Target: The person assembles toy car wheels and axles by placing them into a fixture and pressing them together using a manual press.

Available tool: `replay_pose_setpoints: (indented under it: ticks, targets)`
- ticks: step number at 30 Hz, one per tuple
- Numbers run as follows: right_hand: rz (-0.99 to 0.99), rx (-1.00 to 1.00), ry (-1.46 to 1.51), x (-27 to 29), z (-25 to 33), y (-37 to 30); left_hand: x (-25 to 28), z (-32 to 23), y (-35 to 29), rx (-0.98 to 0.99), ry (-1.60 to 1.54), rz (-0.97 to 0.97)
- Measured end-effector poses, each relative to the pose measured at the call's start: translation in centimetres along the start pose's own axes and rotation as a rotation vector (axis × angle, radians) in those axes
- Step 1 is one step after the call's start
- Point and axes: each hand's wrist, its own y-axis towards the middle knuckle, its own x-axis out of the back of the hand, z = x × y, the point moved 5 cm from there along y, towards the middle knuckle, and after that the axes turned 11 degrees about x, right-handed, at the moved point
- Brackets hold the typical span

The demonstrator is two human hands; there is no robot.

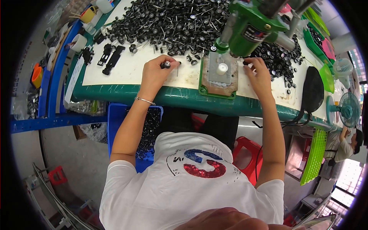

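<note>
The left hand [152, 76], near the left of the press, has its thumb and fingers closed around a small black wheel with a silver hub [165, 65]; a thin silver metal rod [177, 71] shows beside the thumb tip, but I cannot tell whether it is gripped. The right hand [258, 76], just right of the press's base, has thumb and forefinger pinched on a small dark piece [246, 63], mostly hidden. Between the hands stands a green metal bench press [245, 40], a short white plastic cylinder [222, 69] on its grey plate [230, 78]. Because the pieces are small and held by fingertips, a loosened pinch could drop one among the heaped black wheels and rods [168, 25] farther off. A fingertip straying over that plate could be pinched, should the press come down.
</note>
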Motion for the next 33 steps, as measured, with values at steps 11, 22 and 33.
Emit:
replay_pose_setpoints:
  ticks: [11, 22, 33]
  targets:
    - [-0.041, 0.305, 0.32, -1.1, 8.3, -0.1, -0.9, -0.1, 1.4, 0.016, 0.151, 0.065]
    - [-0.091, 0.046, 0.603, -3.6, 6.3, -0.8, -3.7, -5.2, -0.9, 0.121, -0.658, 0.386]
    - [-0.432, -0.132, 0.855, 4.4, 2.1, 1.9, -6.8, -8.9, -1.5, -0.063, -0.688, 0.472]
